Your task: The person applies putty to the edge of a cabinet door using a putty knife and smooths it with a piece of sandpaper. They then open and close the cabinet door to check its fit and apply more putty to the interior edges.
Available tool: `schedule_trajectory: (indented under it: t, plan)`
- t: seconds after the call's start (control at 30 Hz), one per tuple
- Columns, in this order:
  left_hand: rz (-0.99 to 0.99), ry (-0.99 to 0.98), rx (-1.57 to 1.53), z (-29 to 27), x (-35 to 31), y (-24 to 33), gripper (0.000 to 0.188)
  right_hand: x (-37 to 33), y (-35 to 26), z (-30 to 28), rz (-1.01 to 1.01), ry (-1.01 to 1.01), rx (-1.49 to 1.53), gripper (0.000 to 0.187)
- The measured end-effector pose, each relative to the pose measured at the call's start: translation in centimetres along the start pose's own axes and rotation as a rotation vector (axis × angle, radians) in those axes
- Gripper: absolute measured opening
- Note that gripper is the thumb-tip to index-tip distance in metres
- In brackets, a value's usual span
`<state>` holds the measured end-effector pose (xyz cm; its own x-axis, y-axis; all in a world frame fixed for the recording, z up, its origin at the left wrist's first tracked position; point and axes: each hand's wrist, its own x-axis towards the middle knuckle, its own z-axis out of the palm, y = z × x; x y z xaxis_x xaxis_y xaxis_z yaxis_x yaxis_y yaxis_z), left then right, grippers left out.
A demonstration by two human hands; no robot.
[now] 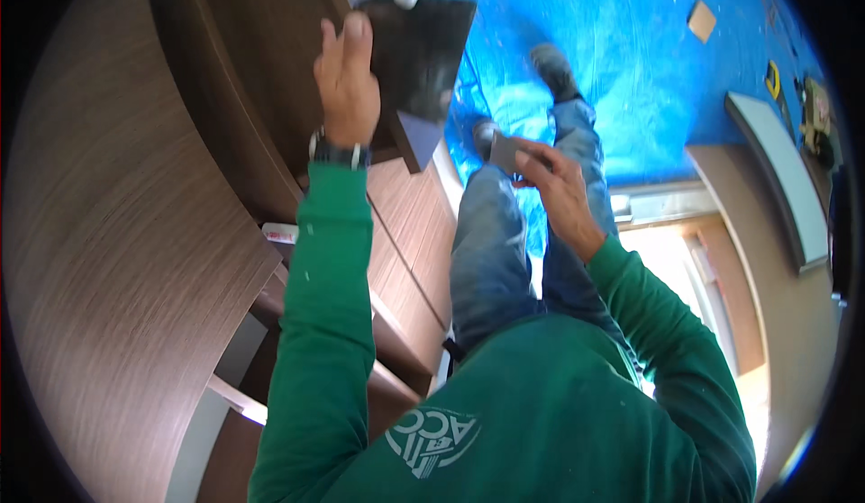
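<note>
My left hand point(349, 84) is raised at the upper left, its visible fingers stretched out and apart. It lies against the left edge of a dark, glossy flat panel point(419, 57); no grip on the panel can be made out. A narrow grey-violet edge piece point(418, 141) shows under that panel. In front of my legs, my right hand point(560, 188) is closed on a small flat grey block point(504, 154), pinched between thumb and fingers. The block's exact kind does not show.
Wood-grain cabinet panels point(117, 233) fill the left side. Blue sheeting point(631, 53) covers the floor ahead. A small tan square piece point(702, 21) lies on it. To the right, a long white-faced panel point(777, 170) rests on a wooden board point(734, 174), with tools point(815, 111) beyond.
</note>
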<state>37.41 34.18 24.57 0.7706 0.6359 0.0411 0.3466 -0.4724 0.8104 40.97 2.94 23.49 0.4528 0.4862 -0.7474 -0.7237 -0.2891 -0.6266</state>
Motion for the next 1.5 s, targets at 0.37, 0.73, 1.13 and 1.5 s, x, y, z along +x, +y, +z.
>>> schedule_trajectory:
  t: [0.37, 0.73, 1.13, 1.5]
  plan:
    - [-0.064, 0.031, -0.201, 5.0, 2.1, -1.2, 0.05, 1.0, 8.4, 2.6, 0.059, 0.162, 0.209, 0.028]
    - [-0.131, -0.001, 0.015, 11.0, 3.2, 4.3, 0.086, 5.0, 10.2, 1.2, 0.137, 0.306, 0.295, 0.029]
    - [-0.085, -0.171, -0.013, 10.4, 5.3, 2.2, 0.082, 5.1, 9.9, 5.0, 0.007, 0.4, 0.266, 0.033]
    - [-0.073, -0.172, 0.014, 11.2, 4.7, 2.9, 0.065, 6.1, 10.7, 7.0, -0.043, 0.492, 0.217, 0.036]
